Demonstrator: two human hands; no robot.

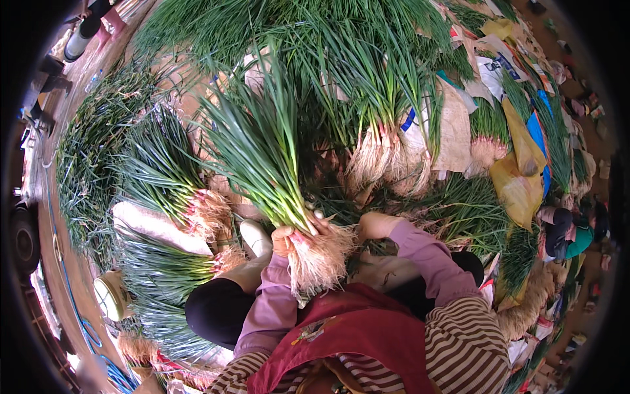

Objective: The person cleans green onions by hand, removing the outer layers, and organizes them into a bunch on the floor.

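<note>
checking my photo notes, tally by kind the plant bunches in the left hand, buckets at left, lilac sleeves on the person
Long green-leaved onion bunch with pale roots, in the left hand: 1
Pale round bucket: 1
Lilac fabric sleeves: 2
Total: 4

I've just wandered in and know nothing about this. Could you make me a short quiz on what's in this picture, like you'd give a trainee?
1. True or false: the person's left hand holds a bunch of green onions.

2. Where in the picture does the pale round bucket show?
A) Top centre
B) Lower left
C) Far right

3. Which end of the held bunch is nearer the person's red apron: the roots or the leaf tips?

Key:
1. True; its fingers are closed on the bunch.
2. B.
3. The roots.
</note>
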